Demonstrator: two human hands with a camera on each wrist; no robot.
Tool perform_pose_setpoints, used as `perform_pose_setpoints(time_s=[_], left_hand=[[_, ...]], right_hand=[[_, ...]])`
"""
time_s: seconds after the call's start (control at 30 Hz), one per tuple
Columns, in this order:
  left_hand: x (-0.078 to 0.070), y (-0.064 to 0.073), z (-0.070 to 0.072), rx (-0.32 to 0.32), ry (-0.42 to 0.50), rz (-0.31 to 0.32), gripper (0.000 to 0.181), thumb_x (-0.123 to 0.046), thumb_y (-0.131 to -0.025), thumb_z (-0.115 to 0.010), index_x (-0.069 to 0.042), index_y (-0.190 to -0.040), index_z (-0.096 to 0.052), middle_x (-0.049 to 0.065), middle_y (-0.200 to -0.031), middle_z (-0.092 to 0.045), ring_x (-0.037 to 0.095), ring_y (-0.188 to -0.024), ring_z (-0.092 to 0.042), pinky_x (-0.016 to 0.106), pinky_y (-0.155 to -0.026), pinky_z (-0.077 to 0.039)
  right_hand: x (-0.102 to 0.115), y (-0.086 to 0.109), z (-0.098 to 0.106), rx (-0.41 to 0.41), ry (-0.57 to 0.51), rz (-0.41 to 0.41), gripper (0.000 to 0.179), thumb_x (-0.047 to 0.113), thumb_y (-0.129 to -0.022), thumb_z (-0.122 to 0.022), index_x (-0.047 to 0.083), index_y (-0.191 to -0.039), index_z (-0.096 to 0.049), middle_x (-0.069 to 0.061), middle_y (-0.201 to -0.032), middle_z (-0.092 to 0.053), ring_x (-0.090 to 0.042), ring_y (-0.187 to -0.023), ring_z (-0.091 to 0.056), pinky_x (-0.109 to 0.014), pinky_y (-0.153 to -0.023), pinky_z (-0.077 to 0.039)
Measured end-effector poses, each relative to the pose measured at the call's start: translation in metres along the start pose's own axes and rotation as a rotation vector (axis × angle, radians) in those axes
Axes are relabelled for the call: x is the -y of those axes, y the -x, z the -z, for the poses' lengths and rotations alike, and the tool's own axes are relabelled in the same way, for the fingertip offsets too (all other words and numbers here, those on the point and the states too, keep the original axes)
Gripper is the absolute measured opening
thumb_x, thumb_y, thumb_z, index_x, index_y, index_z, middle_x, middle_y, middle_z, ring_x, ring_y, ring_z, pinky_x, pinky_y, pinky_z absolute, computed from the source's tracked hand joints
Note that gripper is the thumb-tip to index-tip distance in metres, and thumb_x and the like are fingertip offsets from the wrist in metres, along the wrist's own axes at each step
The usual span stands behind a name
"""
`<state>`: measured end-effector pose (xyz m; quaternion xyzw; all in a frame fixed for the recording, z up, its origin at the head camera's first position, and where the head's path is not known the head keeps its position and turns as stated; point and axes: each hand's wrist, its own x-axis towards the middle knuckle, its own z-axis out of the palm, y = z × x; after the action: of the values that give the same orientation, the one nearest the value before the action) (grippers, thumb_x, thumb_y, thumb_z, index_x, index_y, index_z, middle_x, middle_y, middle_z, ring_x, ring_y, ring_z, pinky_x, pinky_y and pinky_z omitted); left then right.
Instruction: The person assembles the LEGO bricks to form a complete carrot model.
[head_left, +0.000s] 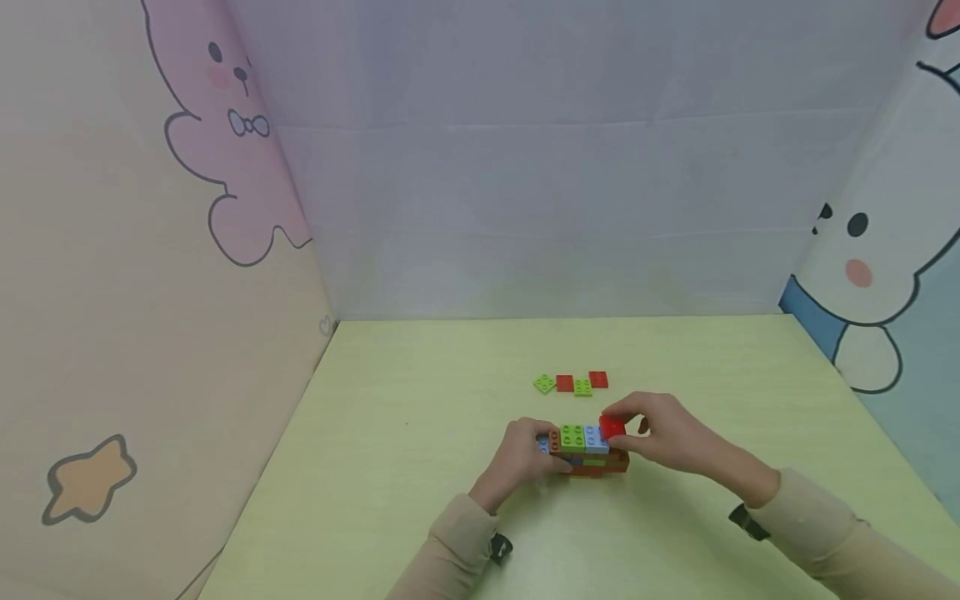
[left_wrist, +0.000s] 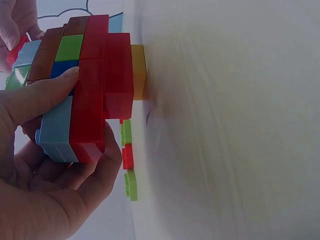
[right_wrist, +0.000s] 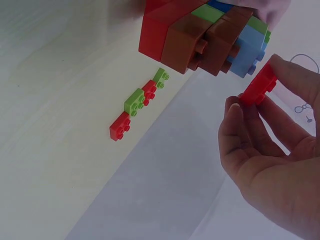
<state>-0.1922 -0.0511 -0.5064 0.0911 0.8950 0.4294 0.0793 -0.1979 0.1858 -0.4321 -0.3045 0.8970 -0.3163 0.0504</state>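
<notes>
My left hand (head_left: 519, 454) grips one end of a stepped stack of toy building bricks (left_wrist: 92, 100), thumb on one side and fingers around the other. Red, brown, blue, light blue and green bricks make up the stack, with a yellow one (left_wrist: 139, 72) at its base. At the stack's other end, my right hand (head_left: 667, 429) pinches a small red brick (right_wrist: 259, 86) between thumb and fingers. In the right wrist view this brick is tilted, close beside the light blue brick (right_wrist: 246, 52). Whether the two touch, I cannot tell.
Beyond the stack, several flat loose bricks lie in a row on the pale yellow table (head_left: 420, 375), among them a green one (head_left: 544, 383) and a red one (head_left: 597, 379). Cloth walls with cartoon animals stand around the table's back and sides.
</notes>
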Motion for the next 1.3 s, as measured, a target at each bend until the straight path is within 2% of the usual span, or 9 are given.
perform_pose_setpoints(time_s=[0.3,0.6,0.83,1.3], left_hand=[[0.0,0.0,-0.001,0.0,-0.001,-0.005,0.037,-0.016,-0.065,-0.089,-0.011,-0.098,-0.074,-0.01,-0.089,-0.06,0.008,-0.084,-0.053,0.027,-0.073,-0.047],[-0.002,-0.001,0.001,0.007,0.016,-0.005,0.033,-0.015,-0.065,-0.089,-0.012,-0.095,-0.074,-0.011,-0.084,-0.061,0.007,-0.08,-0.054,0.026,-0.07,-0.047],[-0.003,0.0,0.001,0.012,0.023,0.004,0.033,-0.015,-0.065,-0.089,-0.012,-0.095,-0.074,-0.011,-0.086,-0.06,0.007,-0.081,-0.054,0.027,-0.071,-0.047],[-0.003,0.0,0.002,0.013,0.018,0.001,0.032,-0.014,-0.066,-0.089,-0.012,-0.095,-0.074,-0.01,-0.086,-0.06,0.008,-0.082,-0.053,0.027,-0.07,-0.047]], right_hand=[[0.001,0.001,-0.001,0.025,0.008,-0.018,0.036,0.02,-0.08,-0.079,0.007,-0.112,-0.069,0.007,-0.099,-0.064,-0.013,-0.087,-0.058,-0.039,-0.07,-0.05],[0.005,0.0,-0.003,0.023,0.031,-0.003,0.033,0.016,-0.079,-0.079,0.008,-0.109,-0.069,0.007,-0.098,-0.064,-0.013,-0.086,-0.057,-0.037,-0.069,-0.05],[0.009,-0.002,-0.002,0.023,0.042,-0.024,0.031,0.015,-0.078,-0.079,0.008,-0.108,-0.07,0.007,-0.096,-0.064,-0.016,-0.086,-0.058,-0.036,-0.07,-0.049],[0.012,-0.004,-0.002,0.03,0.085,-0.011,0.03,0.014,-0.077,-0.08,0.007,-0.105,-0.071,0.007,-0.095,-0.064,-0.014,-0.085,-0.058,-0.033,-0.07,-0.051]])
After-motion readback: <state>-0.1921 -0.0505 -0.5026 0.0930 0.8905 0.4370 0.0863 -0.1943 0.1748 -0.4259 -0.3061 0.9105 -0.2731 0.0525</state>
